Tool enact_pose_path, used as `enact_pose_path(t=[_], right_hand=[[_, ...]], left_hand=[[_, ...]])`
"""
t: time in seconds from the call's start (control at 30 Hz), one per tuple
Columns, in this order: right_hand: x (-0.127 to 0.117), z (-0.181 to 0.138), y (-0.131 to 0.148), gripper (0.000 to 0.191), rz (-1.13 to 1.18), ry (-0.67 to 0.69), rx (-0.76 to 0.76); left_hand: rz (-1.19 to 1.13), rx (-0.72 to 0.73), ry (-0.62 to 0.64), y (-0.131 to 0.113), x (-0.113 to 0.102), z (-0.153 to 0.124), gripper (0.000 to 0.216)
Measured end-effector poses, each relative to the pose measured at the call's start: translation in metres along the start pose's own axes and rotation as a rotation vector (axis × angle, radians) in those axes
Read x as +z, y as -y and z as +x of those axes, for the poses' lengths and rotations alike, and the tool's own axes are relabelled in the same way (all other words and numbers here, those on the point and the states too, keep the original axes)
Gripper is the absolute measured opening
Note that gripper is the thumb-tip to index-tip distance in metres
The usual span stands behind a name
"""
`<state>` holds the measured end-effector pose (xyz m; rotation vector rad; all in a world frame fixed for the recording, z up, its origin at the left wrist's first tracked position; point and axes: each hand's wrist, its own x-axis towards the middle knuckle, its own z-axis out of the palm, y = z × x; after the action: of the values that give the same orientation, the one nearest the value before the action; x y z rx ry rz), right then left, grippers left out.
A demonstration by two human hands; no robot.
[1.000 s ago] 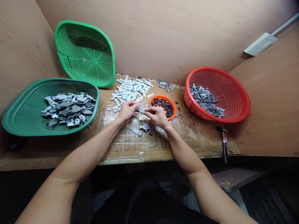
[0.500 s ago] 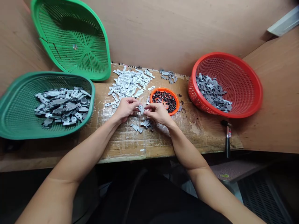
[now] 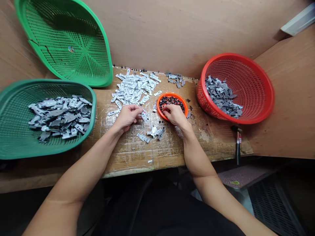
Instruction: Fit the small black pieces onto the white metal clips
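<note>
My left hand [image 3: 128,116] is closed in a pinch on a small grey metal piece [image 3: 144,115] just above the taped cardboard bench top [image 3: 137,154]. My right hand [image 3: 174,114] reaches into the small orange dish [image 3: 162,98] of tiny black and red parts, fingers curled at its near rim; what they hold, if anything, is hidden. A few finished metal pieces [image 3: 155,131] lie between and below my hands. A pile of pale metal plates [image 3: 135,88] spreads behind my left hand.
A green basket [image 3: 14,144] of grey metal parts sits at left, with a second green basket [image 3: 66,39] leaning on the wall behind. A red basket [image 3: 258,75] of dark parts stands at right. A tool [image 3: 237,146] lies at the bench's right edge.
My right hand left the metal piece and moved right into the orange dish. My left hand keeps the piece. The view shifted slightly right and down.
</note>
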<state>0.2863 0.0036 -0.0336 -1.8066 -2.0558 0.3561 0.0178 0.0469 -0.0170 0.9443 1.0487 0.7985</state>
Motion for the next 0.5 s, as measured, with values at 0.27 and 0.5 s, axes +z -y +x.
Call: enact_pose_path(t=[0.27, 0.5], right_hand=[[-0.0011, 0.0074, -0.0039, 0.020, -0.075, 0.071, -0.081], [-0.0084, -0.0018, -0.0041, 0.005, 0.223, -0.073, 0.013]], left_hand=[[0.023, 0.029, 0.017, -0.0004, -0.0013, 0.0004, 0.016], [0.032, 0.020, 0.001, 0.0015, -0.0043, 0.0025, 0.020]])
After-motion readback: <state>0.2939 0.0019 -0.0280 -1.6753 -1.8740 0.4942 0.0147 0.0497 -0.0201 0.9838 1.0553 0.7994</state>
